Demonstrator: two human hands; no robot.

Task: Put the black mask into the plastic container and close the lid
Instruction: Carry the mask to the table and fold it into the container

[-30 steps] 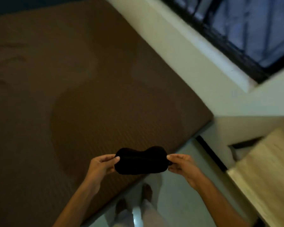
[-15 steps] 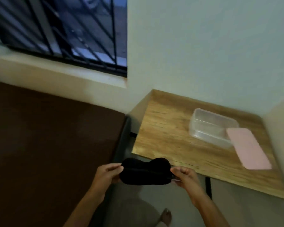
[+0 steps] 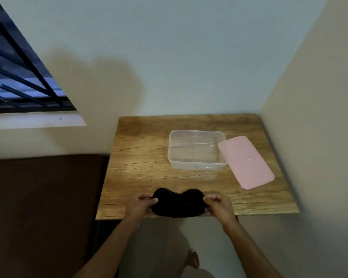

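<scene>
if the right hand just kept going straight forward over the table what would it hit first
Probably the pink rectangular lid, lying flat on the wooden table ahead of the right hand. If the hand travels above it, the way looks free to the wall; depth is unclear.

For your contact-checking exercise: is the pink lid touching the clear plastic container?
Touching. The head view shows the pink lid leaning with its left edge propped on the clear plastic container at its right rim, no gap between them.

The wooden table [image 3: 141, 157] bears a clear plastic container [image 3: 196, 150] and pink lid [image 3: 246, 162].
</scene>
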